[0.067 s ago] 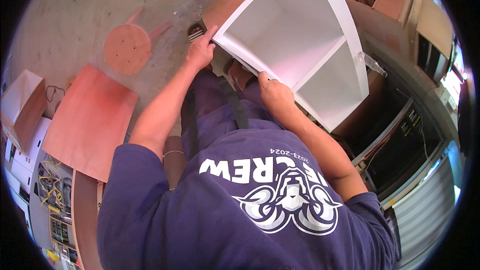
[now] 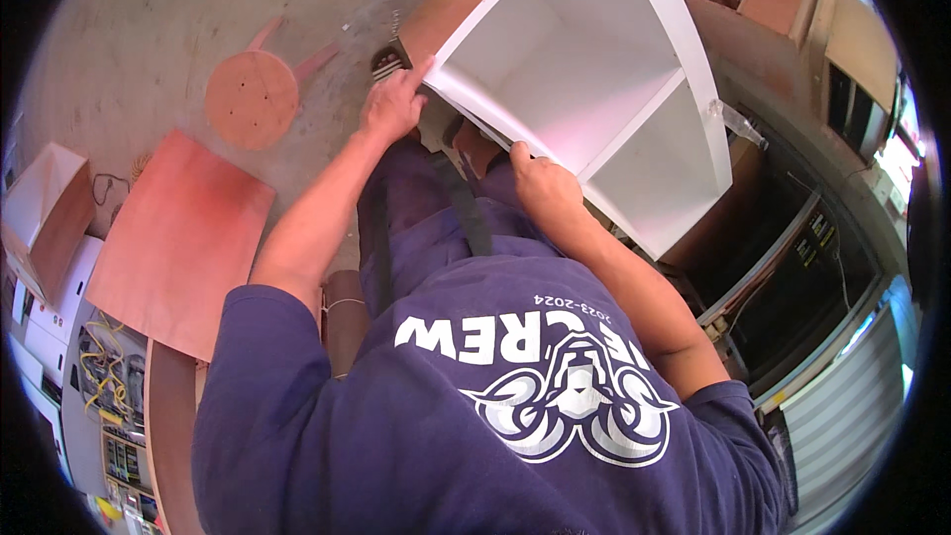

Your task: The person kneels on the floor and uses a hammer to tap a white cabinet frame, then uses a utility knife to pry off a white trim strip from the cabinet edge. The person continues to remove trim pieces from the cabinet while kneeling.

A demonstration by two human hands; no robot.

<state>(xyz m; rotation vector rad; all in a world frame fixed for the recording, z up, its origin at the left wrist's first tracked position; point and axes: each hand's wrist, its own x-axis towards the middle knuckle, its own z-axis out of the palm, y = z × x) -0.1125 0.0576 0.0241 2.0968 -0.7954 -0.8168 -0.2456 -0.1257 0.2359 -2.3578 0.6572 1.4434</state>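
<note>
A cabinet (image 2: 584,64) sits just beyond the fingers (image 2: 414,77), left hand (image 2: 392,105) half-curled at its corner, hold unclear, right hand (image 2: 545,184) curled closed on its edge, stool (image 2: 252,101) and board (image 2: 186,243) leftward.

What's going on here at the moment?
A person's bare left hand is at a near corner of a white-lined cabinet, index finger extended. The right hand is curled at the same edge, farther along; whatever its grip closes on is hidden. A round wooden stool and a reddish board are off to the left.
</note>
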